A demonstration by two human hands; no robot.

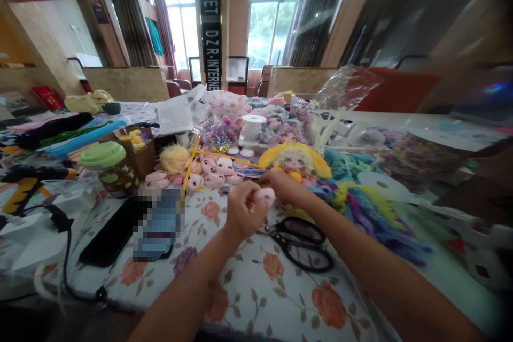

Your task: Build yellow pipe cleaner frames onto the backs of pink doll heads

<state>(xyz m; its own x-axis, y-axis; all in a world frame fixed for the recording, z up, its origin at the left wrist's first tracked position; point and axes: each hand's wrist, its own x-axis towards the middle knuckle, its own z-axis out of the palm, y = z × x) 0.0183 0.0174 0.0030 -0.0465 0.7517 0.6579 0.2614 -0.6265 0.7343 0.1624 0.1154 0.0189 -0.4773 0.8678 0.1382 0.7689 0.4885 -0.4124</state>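
Note:
My left hand (242,208) is closed around a small pale pink piece (266,195), which looks like a doll head. Just beyond it, my right hand (276,183) reaches in across the table; its fingers are mostly hidden. Close to the right hand sits a doll (295,160) with a yellow-eared hood and curly pale hair. Black-handled scissors (300,243) lie below both hands, blades toward the left hand. Several pink doll faces (214,168) are heaped left of the hands, near a yellow fluffy ball (174,159) and a thin yellow strip (191,168).
Two phones, one dark (114,232) and one lit (158,227), lie at left beside a green-lidded cup (106,165). Yellow-black glue gun (24,181) and cables are farther left. Coloured fluffy strips (368,214) and a white spool (385,186) lie at right. Plastic-wrapped dolls (276,125) fill the back.

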